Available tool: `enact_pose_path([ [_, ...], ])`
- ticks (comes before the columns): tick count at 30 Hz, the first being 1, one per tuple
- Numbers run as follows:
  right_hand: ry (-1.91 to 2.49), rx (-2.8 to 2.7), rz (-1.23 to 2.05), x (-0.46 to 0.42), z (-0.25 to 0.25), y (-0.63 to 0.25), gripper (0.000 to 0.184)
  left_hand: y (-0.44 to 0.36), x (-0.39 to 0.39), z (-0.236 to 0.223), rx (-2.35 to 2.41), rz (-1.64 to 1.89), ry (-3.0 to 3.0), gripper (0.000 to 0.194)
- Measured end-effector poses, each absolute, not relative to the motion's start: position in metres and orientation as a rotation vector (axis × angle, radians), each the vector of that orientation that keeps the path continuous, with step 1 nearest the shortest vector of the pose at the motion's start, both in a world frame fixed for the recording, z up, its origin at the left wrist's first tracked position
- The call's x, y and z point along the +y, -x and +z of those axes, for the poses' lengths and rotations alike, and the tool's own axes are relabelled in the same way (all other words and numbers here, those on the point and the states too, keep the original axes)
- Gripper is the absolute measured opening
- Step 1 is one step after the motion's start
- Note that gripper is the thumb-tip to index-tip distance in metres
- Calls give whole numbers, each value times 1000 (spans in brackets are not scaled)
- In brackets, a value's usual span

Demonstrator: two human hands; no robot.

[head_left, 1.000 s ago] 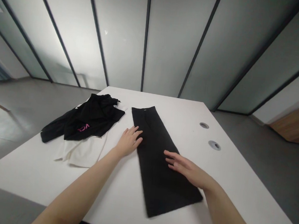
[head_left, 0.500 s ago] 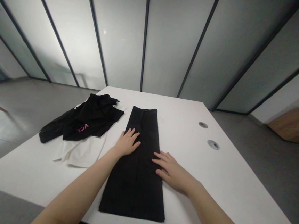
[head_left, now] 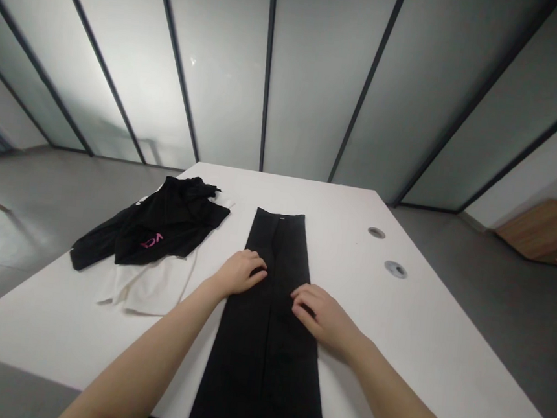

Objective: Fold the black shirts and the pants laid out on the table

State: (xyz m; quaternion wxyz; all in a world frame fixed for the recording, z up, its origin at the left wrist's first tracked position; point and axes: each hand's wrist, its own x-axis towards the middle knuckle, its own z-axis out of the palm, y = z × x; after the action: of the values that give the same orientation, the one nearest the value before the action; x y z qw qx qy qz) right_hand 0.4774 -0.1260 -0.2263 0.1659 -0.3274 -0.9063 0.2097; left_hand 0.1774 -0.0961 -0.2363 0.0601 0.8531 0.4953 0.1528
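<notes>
Black trousers (head_left: 267, 338) lie lengthwise on the white table, waistband away from me, with the leg ends past the bottom of the view. My left hand (head_left: 242, 273) rests across their left edge, its fingers bent into the cloth and thumb a little apart. At the right edge, my right hand (head_left: 324, 315) is curled with fingertips and thumb close together on the fabric. Both hands seem to grip the cloth lightly; the fingertips' undersides are hidden.
To the left lies a black garment (head_left: 170, 225) with pink lettering, partly over a white garment (head_left: 157, 289). Two round grommets (head_left: 395, 269) are set into the white table (head_left: 393, 349) on the right. Frosted glass panels (head_left: 313, 82) stand behind it.
The trousers have slid toward me and slightly right, taking their leg ends out of view. Both hands' fingers, spread before, are now curled in. The garments on the left stay put.
</notes>
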Motion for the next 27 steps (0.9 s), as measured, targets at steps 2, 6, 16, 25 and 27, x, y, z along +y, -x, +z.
enact_pose_path([
  [2, 942, -2599, 598, -126, -231, -477, 36, -176, -97, -241, 1593, 457, -2584, 37],
  [6, 961, -2682, 613, -125, -228, -474, 39, -175, -98, -238, 1613, 411, -2576, 44],
  [16, 955, -2600, 687, -134, -222, -468, 28, -184, -102, -226, 1552, 470, -2588, 29],
  [25, 1113, -2609, 608, -129, -225, -467, 29, -193, -108, -223, 1472, 303, -2482, 36],
  [27, 1176, -2639, 681, -134, -218, -464, 32, -196, -111, -220, 1384, 235, -2465, 34],
])
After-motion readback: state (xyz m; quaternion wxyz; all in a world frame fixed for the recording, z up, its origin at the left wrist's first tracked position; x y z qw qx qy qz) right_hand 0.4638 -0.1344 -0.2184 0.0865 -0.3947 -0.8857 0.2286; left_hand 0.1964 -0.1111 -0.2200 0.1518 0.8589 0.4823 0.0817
